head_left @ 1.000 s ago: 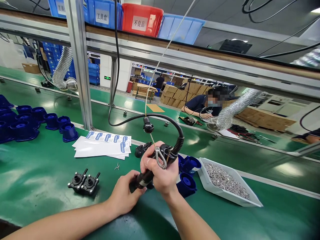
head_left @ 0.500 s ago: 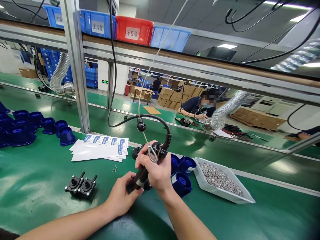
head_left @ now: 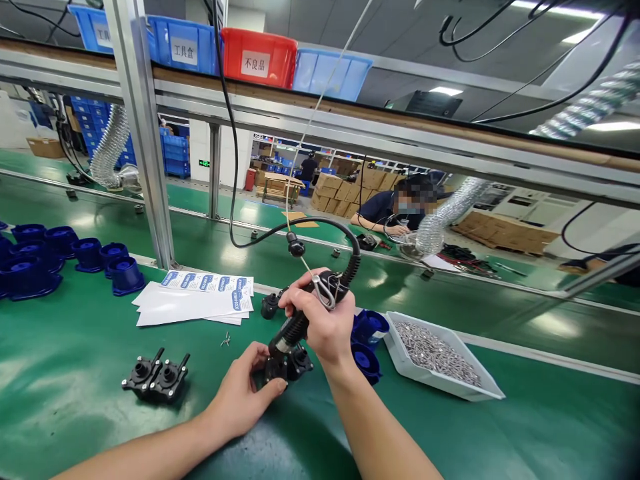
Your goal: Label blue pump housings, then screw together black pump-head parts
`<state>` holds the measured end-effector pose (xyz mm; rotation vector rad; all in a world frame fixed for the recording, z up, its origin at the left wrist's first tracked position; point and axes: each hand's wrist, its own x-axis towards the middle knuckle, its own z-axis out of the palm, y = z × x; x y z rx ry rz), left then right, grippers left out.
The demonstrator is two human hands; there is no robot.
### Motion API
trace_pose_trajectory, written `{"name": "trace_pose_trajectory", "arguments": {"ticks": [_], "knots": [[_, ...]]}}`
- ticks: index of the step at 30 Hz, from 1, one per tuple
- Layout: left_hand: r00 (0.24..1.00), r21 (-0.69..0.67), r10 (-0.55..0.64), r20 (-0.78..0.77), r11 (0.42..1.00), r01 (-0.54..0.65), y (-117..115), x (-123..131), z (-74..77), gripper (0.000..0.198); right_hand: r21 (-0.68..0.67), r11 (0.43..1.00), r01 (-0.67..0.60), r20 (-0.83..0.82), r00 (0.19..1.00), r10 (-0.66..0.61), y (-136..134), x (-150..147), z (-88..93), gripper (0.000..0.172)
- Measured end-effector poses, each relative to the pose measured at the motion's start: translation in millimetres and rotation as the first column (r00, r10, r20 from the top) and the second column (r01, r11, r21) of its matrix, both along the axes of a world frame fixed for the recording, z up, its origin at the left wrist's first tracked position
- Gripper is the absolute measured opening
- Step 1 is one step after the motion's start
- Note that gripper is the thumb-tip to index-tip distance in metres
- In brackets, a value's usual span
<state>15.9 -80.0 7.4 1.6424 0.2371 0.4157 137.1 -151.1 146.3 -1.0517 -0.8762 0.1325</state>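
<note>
My right hand (head_left: 331,327) is wrapped round a black electric screwdriver (head_left: 291,332), tilted with its lower end down to the left. A metal hanging loop and a black cable join its top. Below the driver, my left hand (head_left: 243,393) grips a black plastic pump housing (head_left: 300,363) on the bench; the driver's tip is hidden there. To the left sits a pair of similar black pump housings (head_left: 156,379) with silver screws at their corners. A few loose screws (head_left: 226,339) lie beyond my left hand, and another black part (head_left: 270,305) stands behind the driver.
A white tray (head_left: 493,390) of screws is at the right, beside blue plastic cups (head_left: 369,328). Label sheets (head_left: 187,308) and more blue cups (head_left: 125,273) lie left. An upright metal post (head_left: 140,133) rises at the bench's back. Across it, a person (head_left: 383,212) works.
My right hand and the screwdriver have shifted right and slightly up, uncovering more of the black housing. The left hand keeps its grip. The whole view has moved slightly.
</note>
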Motion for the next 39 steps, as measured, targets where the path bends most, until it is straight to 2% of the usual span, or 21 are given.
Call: {"name": "trace_pose_trajectory", "arguments": {"ticks": [8, 13, 25, 30, 34, 39], "knots": [[0.998, -0.081, -0.051, -0.041, 0.996, 0.048, 4.5, 4.9, -3.7, 0.048, -0.023, 0.999, -0.046, -0.036, 0.998, 0.045, 9.3, -6.8, -6.1, 0.016], [0.996, -0.183, -0.089, -0.001, 0.979, 0.087, 7.4, 9.8, -2.8, 0.045, -0.025, 0.998, -0.049, -0.035, 0.998, 0.048, 11.9, -12.0, -9.4, 0.018], [0.996, -0.174, -0.08, 0.029, 0.981, 0.084, 5.8, 8.7, -4.2, 0.042, -0.02, 0.999, -0.036, -0.019, 0.999, 0.035, 9.0, -14.4, -13.9, 0.02], [0.995, -0.133, -0.095, 0.019, 0.986, 0.097, 4.1, 6.8, -4.2, 0.042, -0.043, 0.998, -0.041, -0.009, 0.999, 0.04, 9.5, -15.7, -13.4, 0.018], [0.994, -0.089, -0.103, -0.022, 0.991, 0.101, 6.5, 6.2, -2.2, 0.044, -0.075, 0.997, -0.022, 0.034, 0.999, 0.025, 1.6, -11.4, -6.1, 0.019], [0.992, 0.136, 0.1, -0.081, 0.987, -0.089, 18.0, 9.4, -1.0, 0.034, -0.02, 0.995, 0.101, 0.1, 0.99, -0.099, -17.0, -4.7, 5.9, 0.017]]}}
